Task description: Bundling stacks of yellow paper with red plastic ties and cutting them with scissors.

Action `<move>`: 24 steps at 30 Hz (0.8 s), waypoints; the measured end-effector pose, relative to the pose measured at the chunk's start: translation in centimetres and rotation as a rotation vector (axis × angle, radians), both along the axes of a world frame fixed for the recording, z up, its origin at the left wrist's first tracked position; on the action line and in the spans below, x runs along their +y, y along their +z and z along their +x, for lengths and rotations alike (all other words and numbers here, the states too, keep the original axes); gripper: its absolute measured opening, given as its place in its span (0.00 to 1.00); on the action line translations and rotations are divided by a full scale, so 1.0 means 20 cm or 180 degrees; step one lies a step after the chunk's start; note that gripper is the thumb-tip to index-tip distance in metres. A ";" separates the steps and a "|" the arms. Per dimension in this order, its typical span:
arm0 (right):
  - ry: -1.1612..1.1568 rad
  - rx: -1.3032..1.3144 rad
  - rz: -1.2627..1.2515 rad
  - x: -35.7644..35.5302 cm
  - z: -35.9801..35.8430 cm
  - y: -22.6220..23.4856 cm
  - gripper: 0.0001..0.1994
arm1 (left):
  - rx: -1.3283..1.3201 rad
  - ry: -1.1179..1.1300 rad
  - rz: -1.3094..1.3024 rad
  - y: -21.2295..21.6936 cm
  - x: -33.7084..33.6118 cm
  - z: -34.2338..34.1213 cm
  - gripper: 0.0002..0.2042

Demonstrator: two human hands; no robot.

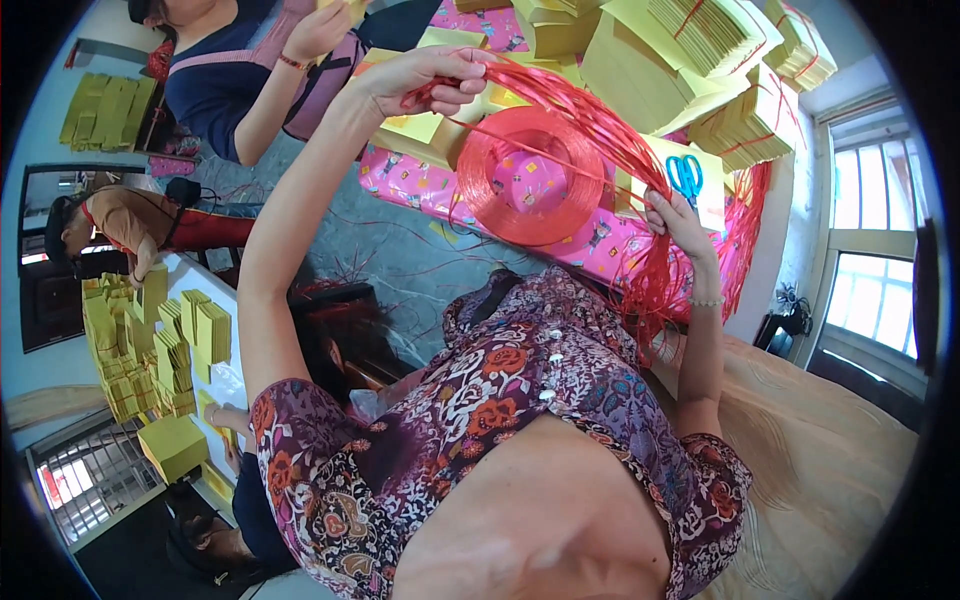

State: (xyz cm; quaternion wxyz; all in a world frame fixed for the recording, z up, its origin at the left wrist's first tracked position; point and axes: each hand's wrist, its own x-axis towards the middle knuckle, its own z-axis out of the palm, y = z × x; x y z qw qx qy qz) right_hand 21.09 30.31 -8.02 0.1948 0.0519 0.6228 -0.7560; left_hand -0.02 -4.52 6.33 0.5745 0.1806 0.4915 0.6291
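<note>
A long bundle of red plastic ribbon [590,108] stretches between my two hands above the table. My left hand [440,82] is closed round its left end, and a short loop of ribbon pokes out under the fingers. Farther right, my right hand [680,222] grips the bundle lower down, and loose strands fall from there toward my lap. Beneath the ribbon, a large ring-shaped roll of red ribbon [478,180] lies on the pink patterned tablecloth [400,178]. One strand runs from my left hand across the roll. Blue-handled scissors [686,176] rest beside my right hand.
Stacks of yellow paper [700,40], some tied with red ribbon, crowd the table's far side. Across from me a person [215,80] handles yellow paper. At left, other people work round a white table [225,375] with several yellow stacks [150,350]. Ribbon scraps litter the grey floor [385,260].
</note>
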 end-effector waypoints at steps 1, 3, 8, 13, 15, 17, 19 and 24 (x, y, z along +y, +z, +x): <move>0.0003 0.0002 0.0002 0.01 0.00 0.00 0.06 | 0.0228 -0.0005 -0.0312 0.02 0.01 0.01 0.14; 0.0130 -0.0022 0.0006 0.04 0.01 -0.01 0.07 | 0.0473 -0.0126 -0.0686 0.05 0.01 0.02 0.14; 0.0622 -0.0519 0.0360 0.05 0.03 0.03 0.10 | 0.2010 -0.1139 -0.1537 0.07 -0.02 -0.01 0.11; 0.1248 -0.0699 0.0239 0.05 0.04 0.03 0.12 | 0.2062 -0.1714 -0.1947 0.08 -0.02 -0.05 0.12; 0.1390 -0.0538 0.0229 0.02 0.05 0.05 0.14 | 0.2371 -0.1883 -0.1972 0.04 -0.02 -0.05 0.12; 0.1418 -0.0573 0.0266 -0.01 0.04 0.09 0.15 | 0.2672 -0.2038 -0.2000 0.01 -0.03 -0.05 0.13; 0.1402 -0.0619 0.0303 0.00 0.05 0.09 0.15 | 0.3185 -0.2460 -0.2000 0.01 0.00 -0.02 0.14; 0.1113 -0.0782 0.0156 0.06 0.07 -0.02 0.14 | 0.2448 -0.1624 -0.1607 0.12 -0.03 -0.04 0.21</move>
